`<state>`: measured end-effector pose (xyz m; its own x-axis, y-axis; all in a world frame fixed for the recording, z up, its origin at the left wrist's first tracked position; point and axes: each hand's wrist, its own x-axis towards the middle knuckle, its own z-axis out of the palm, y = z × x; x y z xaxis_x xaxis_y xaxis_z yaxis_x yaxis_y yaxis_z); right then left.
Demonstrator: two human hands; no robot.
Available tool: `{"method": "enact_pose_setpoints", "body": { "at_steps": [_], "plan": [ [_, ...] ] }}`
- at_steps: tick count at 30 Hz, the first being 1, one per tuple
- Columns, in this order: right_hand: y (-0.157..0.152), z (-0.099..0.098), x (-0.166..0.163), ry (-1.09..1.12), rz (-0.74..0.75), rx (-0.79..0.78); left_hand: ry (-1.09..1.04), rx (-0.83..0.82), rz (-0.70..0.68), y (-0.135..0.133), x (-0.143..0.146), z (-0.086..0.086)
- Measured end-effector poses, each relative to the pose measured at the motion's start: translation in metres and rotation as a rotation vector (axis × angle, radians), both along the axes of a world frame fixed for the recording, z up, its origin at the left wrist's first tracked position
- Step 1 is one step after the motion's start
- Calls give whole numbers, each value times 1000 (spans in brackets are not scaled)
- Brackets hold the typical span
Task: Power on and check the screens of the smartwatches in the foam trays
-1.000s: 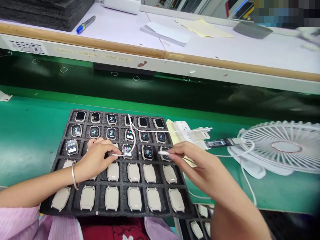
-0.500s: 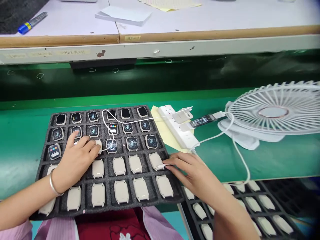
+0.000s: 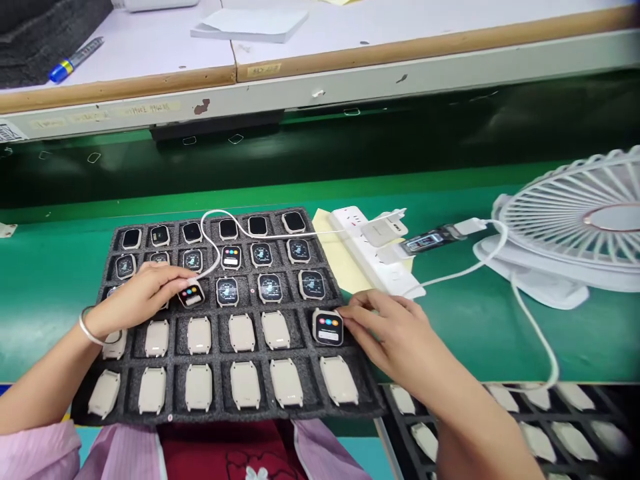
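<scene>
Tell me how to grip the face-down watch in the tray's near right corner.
The watch is likely best pinched by its long side edges, from above and the right: it lies back up in the tray, with the wider gap on that side.

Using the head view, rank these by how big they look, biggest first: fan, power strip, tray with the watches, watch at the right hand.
1. Tray
2. Fan, though the picture's edge cuts it off
3. Power strip
4. Watch at the right hand
</scene>
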<state>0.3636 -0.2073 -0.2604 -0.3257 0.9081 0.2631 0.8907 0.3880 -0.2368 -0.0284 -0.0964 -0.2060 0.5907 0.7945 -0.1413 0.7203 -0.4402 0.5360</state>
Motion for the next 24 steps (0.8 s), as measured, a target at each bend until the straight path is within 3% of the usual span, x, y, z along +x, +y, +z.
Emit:
{"method": "enact_pose_setpoints", "body": {
  "at_steps": [7, 14, 24],
  "plan": [
    [-5, -10, 2, 54, -6, -27, 91, -48, 26, -13, 12, 3],
    [-5, -13, 4, 37, 11, 50, 134, -27, 1, -8, 10, -2],
    [-3, 3, -11, -38, -68, 47, 122, 17, -62, 6, -1, -11]
  ]
}}
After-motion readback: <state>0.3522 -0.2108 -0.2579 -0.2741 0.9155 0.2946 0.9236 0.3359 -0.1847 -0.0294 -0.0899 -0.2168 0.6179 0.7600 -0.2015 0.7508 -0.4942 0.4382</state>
